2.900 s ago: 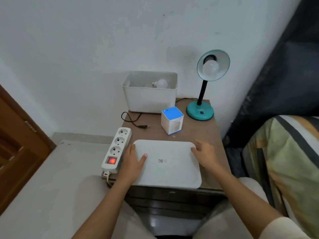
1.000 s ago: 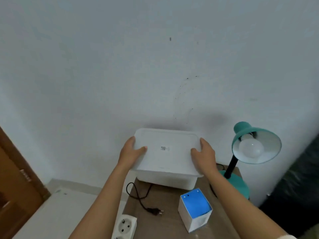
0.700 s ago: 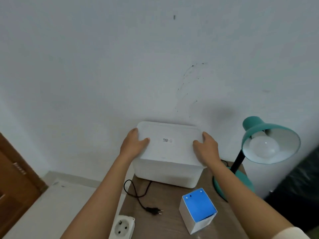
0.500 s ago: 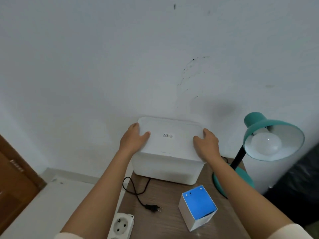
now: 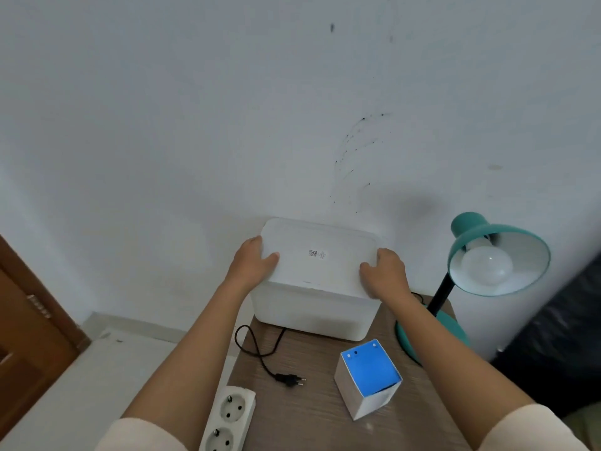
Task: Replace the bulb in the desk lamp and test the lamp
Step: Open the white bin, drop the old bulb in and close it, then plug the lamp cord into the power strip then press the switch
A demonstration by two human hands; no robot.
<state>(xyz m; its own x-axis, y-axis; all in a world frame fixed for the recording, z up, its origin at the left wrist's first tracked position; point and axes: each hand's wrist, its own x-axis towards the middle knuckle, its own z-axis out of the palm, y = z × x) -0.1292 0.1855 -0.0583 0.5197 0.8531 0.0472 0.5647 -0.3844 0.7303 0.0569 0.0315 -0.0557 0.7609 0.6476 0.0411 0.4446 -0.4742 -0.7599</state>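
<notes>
A teal desk lamp (image 5: 473, 237) stands at the table's right with a white bulb (image 5: 487, 265) in its shade. Its black plug (image 5: 289, 380) lies loose on the table, not in the white power strip (image 5: 229, 418). A white lid (image 5: 320, 257) sits on the white storage box (image 5: 309, 315) against the wall. My left hand (image 5: 252, 263) grips the lid's left edge and my right hand (image 5: 385, 271) grips its right edge. A blue-and-white bulb carton (image 5: 369, 377) stands in front of the box. The box's inside is hidden.
The brown wooden table (image 5: 309, 415) is small, with the wall right behind it. A brown door (image 5: 26, 323) is at the left and dark fabric (image 5: 559, 336) at the right. The lamp's black cord (image 5: 257, 348) loops in front of the box.
Both hands carried the lid from the table's front up and onto the box; over the last second it settled down onto the rim.
</notes>
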